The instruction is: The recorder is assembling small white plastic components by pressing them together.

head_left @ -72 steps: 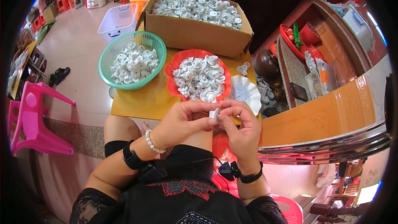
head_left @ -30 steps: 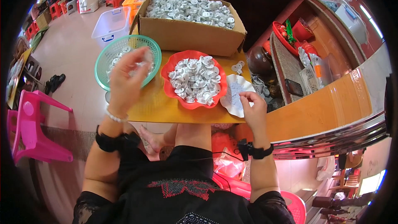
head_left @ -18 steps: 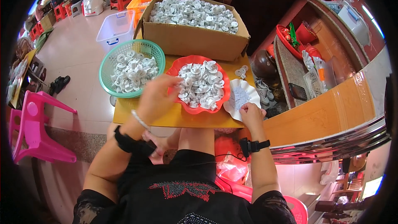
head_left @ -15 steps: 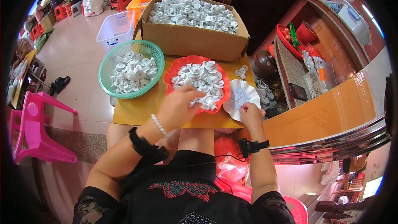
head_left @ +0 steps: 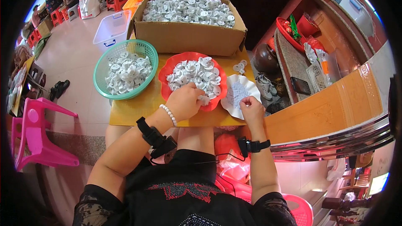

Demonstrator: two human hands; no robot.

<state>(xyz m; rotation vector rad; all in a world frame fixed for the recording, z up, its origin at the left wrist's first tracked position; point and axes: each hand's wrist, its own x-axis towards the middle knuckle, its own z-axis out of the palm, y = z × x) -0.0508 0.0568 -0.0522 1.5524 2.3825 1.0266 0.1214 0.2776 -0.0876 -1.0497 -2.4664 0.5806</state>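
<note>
Change: Since half a second ago, the left hand has been settling deeper at the near rim of the red dish, while the right hand has been staying at the white dish.
Left hand: fingers are curling together around a small white plastic part at the red dish's near right edge; whether it is fully pinched cannot be told.
Right hand: fingertips are bunching together at the near edge of the white dish; whether they are holding anything is hidden.
Red dish: sitting mid-table, it is carrying a heap of white plastic parts.
White dish: lying just right of the red dish, it is holding a spread of very small pale pieces.
Green basket: resting to the left, it is holding more white parts.
Cardboard box: standing at the far side, it is brimming with the same parts.
Yellow table: bearing all four containers.
Doing it well: taking one part cleanly, judging by the crowded heap, is calling for a light pinch at its rim so neighbours are not dragged over the edge.
</note>
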